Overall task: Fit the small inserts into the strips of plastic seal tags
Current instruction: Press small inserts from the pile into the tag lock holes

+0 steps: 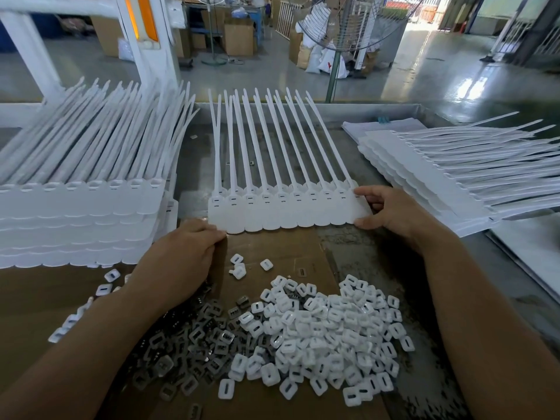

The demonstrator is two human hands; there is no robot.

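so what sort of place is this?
Probably a factory assembly station: stacked strips, a heap of inserts, cartons and a fan on the floor behind. Left hand and right hand hold one strip.

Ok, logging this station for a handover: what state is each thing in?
middle strip: flat, tails pointing away
left hand: at its near left corner, grip hidden
right hand: pinches its right edge
left stack: piled square
right stack: piled, fanned out
white inserts: loose heap
metal inserts: loose heap
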